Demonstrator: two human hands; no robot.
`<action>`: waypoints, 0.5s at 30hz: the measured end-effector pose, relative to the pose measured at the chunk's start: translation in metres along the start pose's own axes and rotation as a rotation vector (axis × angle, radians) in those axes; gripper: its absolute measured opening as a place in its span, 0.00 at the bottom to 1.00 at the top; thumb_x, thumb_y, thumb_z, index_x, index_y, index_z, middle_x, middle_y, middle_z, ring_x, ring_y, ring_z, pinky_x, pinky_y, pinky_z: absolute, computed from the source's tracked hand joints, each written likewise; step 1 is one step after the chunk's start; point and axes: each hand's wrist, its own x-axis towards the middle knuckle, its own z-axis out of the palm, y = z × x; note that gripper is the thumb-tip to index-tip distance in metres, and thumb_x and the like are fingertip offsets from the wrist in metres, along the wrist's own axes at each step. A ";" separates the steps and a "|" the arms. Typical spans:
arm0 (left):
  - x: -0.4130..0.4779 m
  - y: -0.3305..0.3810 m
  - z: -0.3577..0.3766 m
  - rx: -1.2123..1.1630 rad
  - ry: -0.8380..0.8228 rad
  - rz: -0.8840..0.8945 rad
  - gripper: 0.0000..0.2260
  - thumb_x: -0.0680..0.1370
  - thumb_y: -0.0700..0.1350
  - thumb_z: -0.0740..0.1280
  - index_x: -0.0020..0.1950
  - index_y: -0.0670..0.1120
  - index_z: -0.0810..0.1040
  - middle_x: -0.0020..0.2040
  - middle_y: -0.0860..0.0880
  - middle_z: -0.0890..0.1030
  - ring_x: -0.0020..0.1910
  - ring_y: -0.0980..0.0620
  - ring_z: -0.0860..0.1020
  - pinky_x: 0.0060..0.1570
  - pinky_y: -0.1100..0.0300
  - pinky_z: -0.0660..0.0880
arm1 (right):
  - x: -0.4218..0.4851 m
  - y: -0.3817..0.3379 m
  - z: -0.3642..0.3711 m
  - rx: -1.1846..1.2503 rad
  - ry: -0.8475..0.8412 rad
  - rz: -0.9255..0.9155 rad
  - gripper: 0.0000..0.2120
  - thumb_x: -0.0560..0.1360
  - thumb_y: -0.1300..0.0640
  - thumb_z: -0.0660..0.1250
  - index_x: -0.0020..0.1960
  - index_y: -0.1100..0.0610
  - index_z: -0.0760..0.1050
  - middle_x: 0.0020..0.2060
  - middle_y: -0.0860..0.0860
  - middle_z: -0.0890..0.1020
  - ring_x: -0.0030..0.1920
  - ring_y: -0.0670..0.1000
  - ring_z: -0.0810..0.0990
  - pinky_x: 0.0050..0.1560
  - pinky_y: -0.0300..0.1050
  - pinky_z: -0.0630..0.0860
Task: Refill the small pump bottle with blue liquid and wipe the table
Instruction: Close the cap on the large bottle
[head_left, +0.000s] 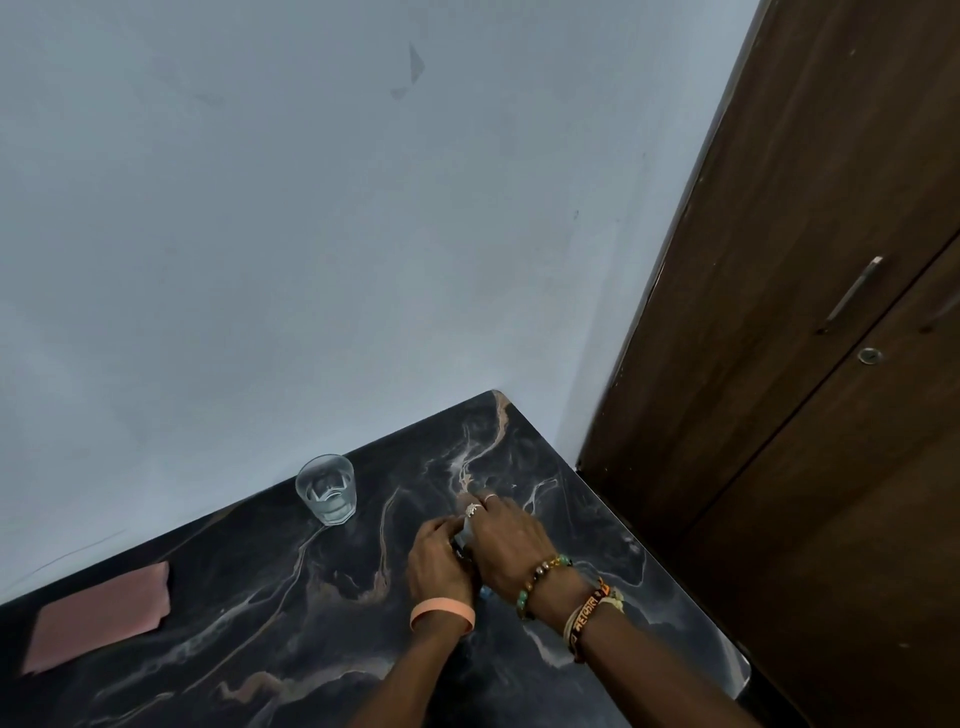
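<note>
Left hand (439, 564): fingers curled, closed. Right hand (506, 540): at its 3 o'clock, touching, palm down, fingers bent. Both forearms bare.

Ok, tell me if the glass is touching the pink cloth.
Apart. The head view shows the glass standing near the wall, with bare dark marble tabletop plainly between it and the pink cloth.

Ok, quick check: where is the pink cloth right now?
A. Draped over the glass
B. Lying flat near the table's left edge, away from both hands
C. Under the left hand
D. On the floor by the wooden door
B: the pink cloth lies flat on the marble-patterned table, far left of the left hand and right hand, untouched.
</note>
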 end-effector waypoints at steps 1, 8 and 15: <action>0.001 0.000 0.000 -0.011 -0.006 -0.012 0.11 0.74 0.37 0.69 0.56 0.43 0.81 0.56 0.48 0.79 0.54 0.49 0.78 0.56 0.54 0.76 | 0.000 -0.001 0.000 -0.002 -0.006 -0.019 0.18 0.77 0.57 0.65 0.66 0.56 0.67 0.60 0.54 0.75 0.60 0.57 0.75 0.56 0.52 0.75; 0.000 0.000 -0.001 -0.035 -0.002 -0.040 0.10 0.76 0.38 0.66 0.57 0.42 0.80 0.55 0.46 0.80 0.51 0.50 0.79 0.54 0.56 0.77 | 0.000 -0.005 0.001 -0.051 -0.004 -0.019 0.17 0.77 0.59 0.66 0.64 0.56 0.70 0.57 0.54 0.75 0.58 0.56 0.75 0.56 0.50 0.75; 0.000 -0.002 -0.002 0.058 -0.067 -0.013 0.15 0.74 0.38 0.69 0.60 0.45 0.78 0.61 0.49 0.77 0.58 0.51 0.75 0.60 0.60 0.72 | 0.004 -0.006 -0.004 -0.082 -0.005 0.006 0.12 0.78 0.55 0.64 0.60 0.58 0.74 0.54 0.55 0.76 0.56 0.57 0.76 0.53 0.50 0.75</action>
